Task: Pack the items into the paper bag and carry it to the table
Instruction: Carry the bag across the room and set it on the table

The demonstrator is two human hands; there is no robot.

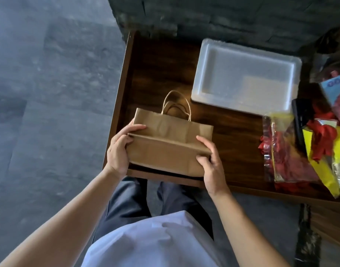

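Paper bag [171, 143], brown and folded flat, lies at the near left edge of the dark wooden table [157, 70], its twine handles [175, 105] pointing away from the person; a white foam tray [246, 76] sits farther back, and clear packets of red and yellow items [300, 151] lie well apart to the right. The left hand [120, 151] grips the bag's left end, fingers curled over the top face and thumb on the folded base. The right hand [211, 166] clasps the right end likewise, fingers bent around the corner.
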